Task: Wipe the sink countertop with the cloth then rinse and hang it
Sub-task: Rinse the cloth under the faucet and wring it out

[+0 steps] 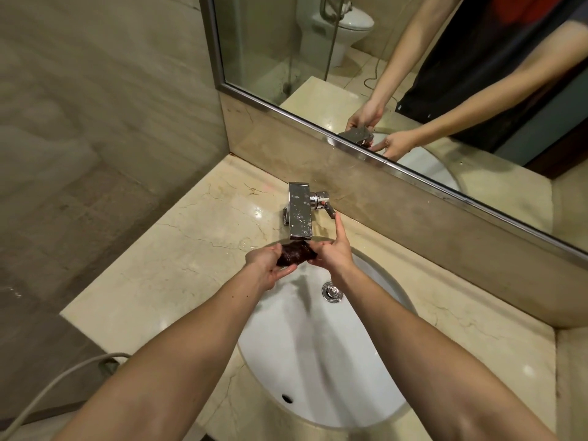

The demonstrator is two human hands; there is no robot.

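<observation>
Marble countertop (152, 281) surrounding an oval white sink (318, 361), with a mirror (413, 74) along the back wall. A chrome tap (299, 211) stands at the far rim of the sink; its lever (327, 210) projects to the right. A drain (332, 291) lies in the basin below the right forearm. Left hand (265, 265): fingers curled, gripping the left end of the cloth. Right hand (334, 251): pinching the right end of the cloth, index finger extended toward the lever. Cloth (296, 253): dark, wet, bunched between both hands, directly under the tap spout and above the basin.
</observation>
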